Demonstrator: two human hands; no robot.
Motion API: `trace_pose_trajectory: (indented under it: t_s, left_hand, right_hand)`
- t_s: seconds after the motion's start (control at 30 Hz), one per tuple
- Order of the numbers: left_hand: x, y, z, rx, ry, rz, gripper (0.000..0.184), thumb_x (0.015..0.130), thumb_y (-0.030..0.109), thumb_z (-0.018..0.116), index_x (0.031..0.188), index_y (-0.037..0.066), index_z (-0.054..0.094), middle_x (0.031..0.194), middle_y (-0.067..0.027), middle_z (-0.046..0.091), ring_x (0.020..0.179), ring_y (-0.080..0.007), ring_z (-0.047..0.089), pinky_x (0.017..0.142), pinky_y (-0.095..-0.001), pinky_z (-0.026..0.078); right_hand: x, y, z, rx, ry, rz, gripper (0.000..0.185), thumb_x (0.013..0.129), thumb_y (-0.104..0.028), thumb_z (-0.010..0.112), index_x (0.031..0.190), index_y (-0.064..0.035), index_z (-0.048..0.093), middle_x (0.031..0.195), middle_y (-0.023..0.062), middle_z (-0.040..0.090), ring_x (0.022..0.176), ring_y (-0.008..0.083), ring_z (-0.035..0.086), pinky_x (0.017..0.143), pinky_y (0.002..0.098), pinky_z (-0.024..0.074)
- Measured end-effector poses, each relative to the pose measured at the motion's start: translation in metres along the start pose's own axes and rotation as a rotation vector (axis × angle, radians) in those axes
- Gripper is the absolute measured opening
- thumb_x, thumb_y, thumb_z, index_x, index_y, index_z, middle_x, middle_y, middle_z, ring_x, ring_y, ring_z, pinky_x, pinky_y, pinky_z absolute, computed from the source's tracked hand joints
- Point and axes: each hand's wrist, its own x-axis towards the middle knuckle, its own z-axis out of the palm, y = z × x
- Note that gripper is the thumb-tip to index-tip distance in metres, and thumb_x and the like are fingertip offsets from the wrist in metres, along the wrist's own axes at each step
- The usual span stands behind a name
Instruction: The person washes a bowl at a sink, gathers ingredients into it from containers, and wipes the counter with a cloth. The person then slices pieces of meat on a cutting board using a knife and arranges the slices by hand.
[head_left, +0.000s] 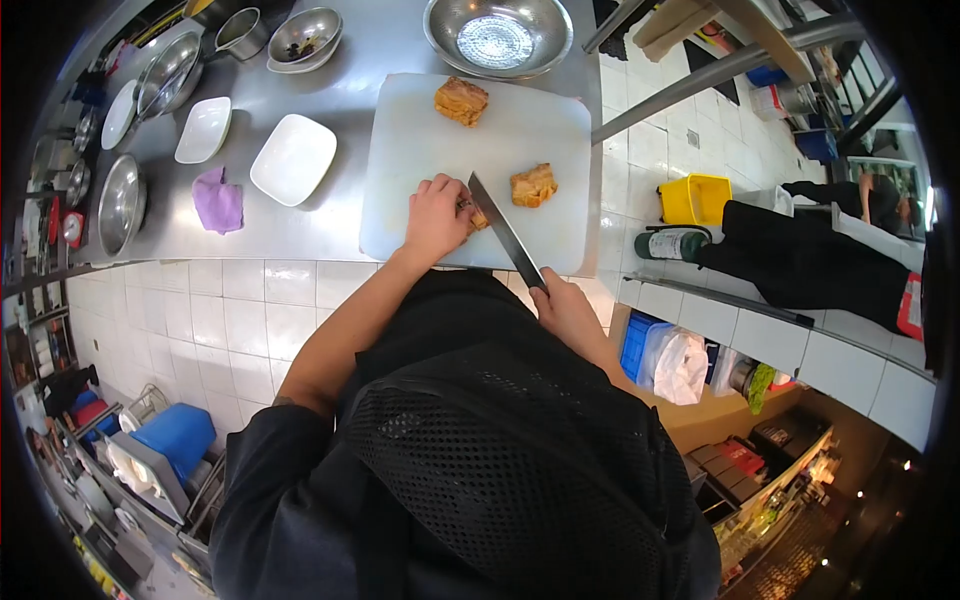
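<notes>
On a white cutting board (412,130) my left hand (436,216) presses down with curled fingers on a small piece of browned meat (479,219), mostly covered by the fingers. My right hand (566,308) grips the handle of a kitchen knife (505,232). Its blade slants up and left across the board, beside the held meat and close to my left fingertips. Two larger chunks of browned meat lie apart from my hands: one chunk (461,102) near the board's far edge, another chunk (533,186) right of the blade.
A large steel bowl (545,42) stands behind the board. To the left are a square white dish (293,160), a smaller white dish (204,130), a purple cloth (217,201) and several metal bowls. A metal rail (730,78) runs at the right, above the tiled floor.
</notes>
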Motion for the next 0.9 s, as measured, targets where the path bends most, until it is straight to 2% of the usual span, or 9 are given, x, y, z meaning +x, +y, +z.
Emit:
trace_pose_trajectory:
  t_s: [0.4, 0.53, 0.6, 0.67, 0.7, 0.73, 0.8, 0.83, 0.9]
  left_hand:
    - [0.001, 0.0, -0.003, -0.017, -0.083, -0.06, 0.029, 0.082, 0.01, 0.076, 0.108, 0.01, 0.063, 0.117, -0.0082, 0.059, 0.115, -0.0335, 0.054, 0.095, -0.0486, 0.042]
    - [0.003, 0.0, -0.004, -0.01, -0.082, -0.052, 0.036, 0.082, 0.011, 0.076, 0.115, 0.009, 0.061, 0.119, -0.0101, 0.059, 0.117, -0.0341, 0.054, 0.096, -0.0485, 0.043]
    - [0.006, -0.003, -0.002, -0.038, -0.094, -0.124, 0.048, 0.082, 0.012, 0.075, 0.126, 0.005, 0.057, 0.123, -0.013, 0.058, 0.119, -0.0358, 0.054, 0.097, -0.0494, 0.044]
    - [0.001, -0.005, 0.0, -0.102, -0.06, -0.125, 0.053, 0.082, 0.013, 0.076, 0.13, 0.003, 0.055, 0.124, -0.0145, 0.058, 0.119, -0.0366, 0.054, 0.098, -0.0491, 0.045]
    - [0.005, -0.003, -0.003, -0.163, -0.01, -0.122, 0.059, 0.082, 0.014, 0.076, 0.134, 0.001, 0.052, 0.125, -0.016, 0.058, 0.119, -0.0373, 0.055, 0.098, -0.0488, 0.046]
    - [0.006, -0.004, -0.009, -0.16, -0.001, -0.113, 0.059, 0.082, 0.014, 0.076, 0.134, 0.001, 0.052, 0.125, -0.016, 0.058, 0.119, -0.0373, 0.055, 0.098, -0.0488, 0.046]
    - [-0.011, -0.006, -0.026, -0.251, 0.052, -0.067, 0.066, 0.081, 0.016, 0.078, 0.138, -0.001, 0.049, 0.128, -0.0185, 0.057, 0.119, -0.0381, 0.055, 0.1, -0.0478, 0.047]
    - [-0.02, -0.003, -0.036, -0.252, 0.051, -0.06, 0.066, 0.081, 0.016, 0.078, 0.138, -0.001, 0.049, 0.128, -0.0185, 0.057, 0.119, -0.0381, 0.055, 0.1, -0.0478, 0.047]
    - [-0.035, 0.005, -0.05, -0.024, -0.107, -0.024, 0.069, 0.079, 0.016, 0.081, 0.138, -0.002, 0.049, 0.128, -0.0204, 0.053, 0.118, -0.0388, 0.056, 0.101, -0.0459, 0.049]
  right_hand:
    - [-0.017, -0.03, -0.016, -0.282, -0.124, 0.125, 0.019, 0.097, -0.017, 0.057, 0.105, 0.0, 0.053, 0.084, 0.0316, 0.066, 0.084, 0.0508, 0.066, 0.075, 0.0603, 0.0508]
    - [0.013, 0.002, 0.025, -0.157, -0.055, 0.077, 0.019, 0.098, -0.015, 0.056, 0.105, 0.0023, 0.052, 0.084, 0.0319, 0.066, 0.084, 0.0489, 0.067, 0.074, 0.0599, 0.0509]
    - [0.034, 0.004, 0.024, -0.098, -0.01, 0.019, 0.019, 0.098, -0.014, 0.056, 0.105, 0.003, 0.052, 0.084, 0.0319, 0.066, 0.084, 0.0482, 0.068, 0.073, 0.0597, 0.0508]
    - [0.045, -0.018, 0.009, 0.122, -0.167, 0.263, 0.024, 0.098, -0.016, 0.059, 0.112, 0.0027, 0.054, 0.08, 0.0307, 0.065, 0.078, 0.0514, 0.063, 0.07, 0.0545, 0.0509]
    - [0.046, -0.029, -0.002, 0.147, -0.188, 0.271, 0.024, 0.098, -0.016, 0.06, 0.111, 0.0036, 0.055, 0.078, 0.0302, 0.065, 0.076, 0.0523, 0.062, 0.068, 0.0522, 0.051]
    - [0.045, -0.027, -0.005, 0.146, -0.179, 0.262, 0.024, 0.098, -0.016, 0.06, 0.111, 0.0036, 0.055, 0.078, 0.0302, 0.065, 0.076, 0.0523, 0.062, 0.068, 0.0522, 0.051]
    - [0.031, -0.014, -0.007, -0.053, 0.043, -0.041, 0.023, 0.098, -0.016, 0.059, 0.109, 0.0042, 0.056, 0.079, 0.0302, 0.065, 0.075, 0.0516, 0.062, 0.068, 0.0524, 0.0507]
    - [0.025, -0.009, -0.009, -0.053, 0.05, -0.039, 0.023, 0.098, -0.016, 0.059, 0.109, 0.0042, 0.056, 0.079, 0.0302, 0.065, 0.075, 0.0516, 0.062, 0.068, 0.0524, 0.0507]
    - [0.015, -0.001, -0.012, -0.099, 0.1, -0.005, 0.019, 0.098, -0.016, 0.057, 0.105, 0.0024, 0.058, 0.081, 0.0307, 0.066, 0.08, 0.0499, 0.065, 0.073, 0.0583, 0.0504]
